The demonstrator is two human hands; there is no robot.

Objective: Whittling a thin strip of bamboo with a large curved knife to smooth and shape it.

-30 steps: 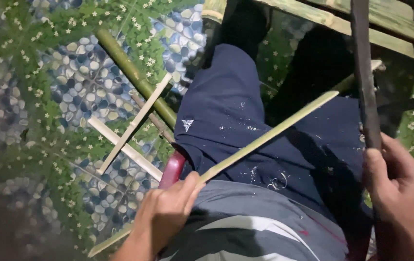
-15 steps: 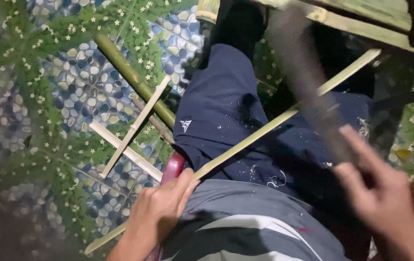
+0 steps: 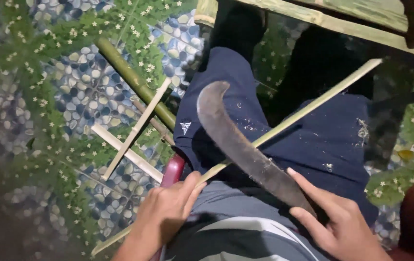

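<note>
Blade crosses strip — right hand grips blade, left hand clasps strip.

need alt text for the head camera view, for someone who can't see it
Seen from above, a seated person's right hand holds a dark curved blade across a long thin bamboo strip, which the left hand steadies over the lap of dark blue shorts. A green bamboo pole and pale split strips lie on the leaf-patterned floor.

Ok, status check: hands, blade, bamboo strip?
Left hand grips bamboo strip across lap. Right hand holds curved blade, edge laid on strip. Loose slats on floor, clear of the cut.
</note>
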